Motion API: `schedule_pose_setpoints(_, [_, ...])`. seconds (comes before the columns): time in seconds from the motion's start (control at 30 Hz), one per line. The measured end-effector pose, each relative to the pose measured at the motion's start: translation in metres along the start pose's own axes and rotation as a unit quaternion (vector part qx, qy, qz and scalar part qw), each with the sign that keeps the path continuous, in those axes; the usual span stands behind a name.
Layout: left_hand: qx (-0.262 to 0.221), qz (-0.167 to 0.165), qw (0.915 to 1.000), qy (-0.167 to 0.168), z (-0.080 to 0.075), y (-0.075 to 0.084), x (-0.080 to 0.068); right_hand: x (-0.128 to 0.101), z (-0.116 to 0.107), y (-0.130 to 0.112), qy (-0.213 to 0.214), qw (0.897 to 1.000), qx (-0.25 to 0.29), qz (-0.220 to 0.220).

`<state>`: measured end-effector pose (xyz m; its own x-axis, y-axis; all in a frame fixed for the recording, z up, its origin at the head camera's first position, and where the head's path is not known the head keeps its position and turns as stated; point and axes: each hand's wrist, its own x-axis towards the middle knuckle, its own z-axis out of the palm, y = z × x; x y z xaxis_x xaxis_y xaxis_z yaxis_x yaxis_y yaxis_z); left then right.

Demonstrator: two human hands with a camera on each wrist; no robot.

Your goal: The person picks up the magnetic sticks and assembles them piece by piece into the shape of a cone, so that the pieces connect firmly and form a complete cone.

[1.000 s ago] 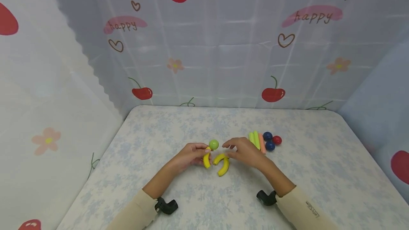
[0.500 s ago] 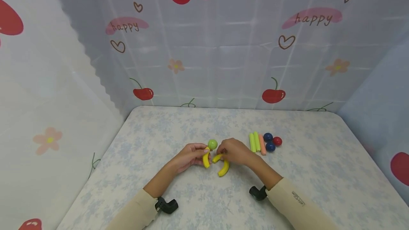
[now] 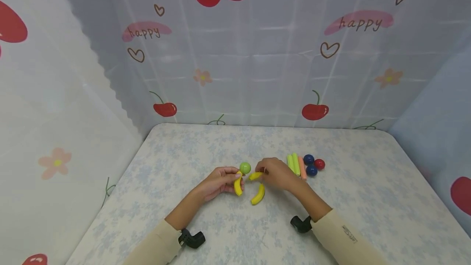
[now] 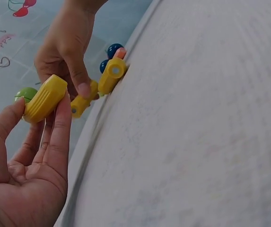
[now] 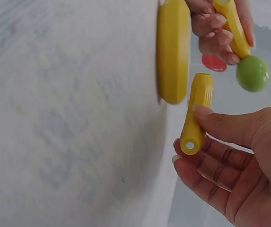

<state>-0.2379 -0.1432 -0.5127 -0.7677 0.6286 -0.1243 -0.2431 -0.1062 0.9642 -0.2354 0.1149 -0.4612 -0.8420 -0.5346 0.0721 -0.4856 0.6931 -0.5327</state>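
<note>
My left hand (image 3: 218, 183) pinches a yellow curved magnetic stick (image 3: 238, 187) between thumb and fingers. A green ball (image 3: 245, 168) sits at the far end of that stick. Facing it, my right hand (image 3: 278, 174) grips a second yellow curved stick (image 5: 197, 113) by its side, with a pale round magnet showing in its end. A gap separates this piece from the green ball. On the table just below lies a third yellow curved stick (image 3: 259, 195), touched by neither hand.
Right of my right hand lie two light-green sticks (image 3: 295, 163) and an orange stick (image 3: 302, 168). Beside them are two dark blue balls (image 3: 311, 170) and a red ball (image 3: 319, 164). A patterned cloth covers the table (image 3: 206, 142); a printed curtain (image 3: 239, 60) hangs behind it.
My right hand has closed on the upper yellow curved stick and drawn it away from the one lying on the table. My left hand stays nearly still with its stick and ball.
</note>
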Motion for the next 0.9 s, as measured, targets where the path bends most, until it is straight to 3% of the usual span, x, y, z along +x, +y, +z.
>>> schedule_pose_setpoints(0.37, [0.013, -0.014, 0.9997, 0.013, 0.006, 0.002, 0.001, -0.02, -0.024, 0.003, 0.088, 0.996, 0.002, 0.009])
schedule_pose_setpoints(0.9, [0.047, -0.019, 0.9987, -0.007, 0.014, 0.002, 0.0, -0.024, -0.02, -0.007, 0.118, 0.993, 0.01, -0.004])
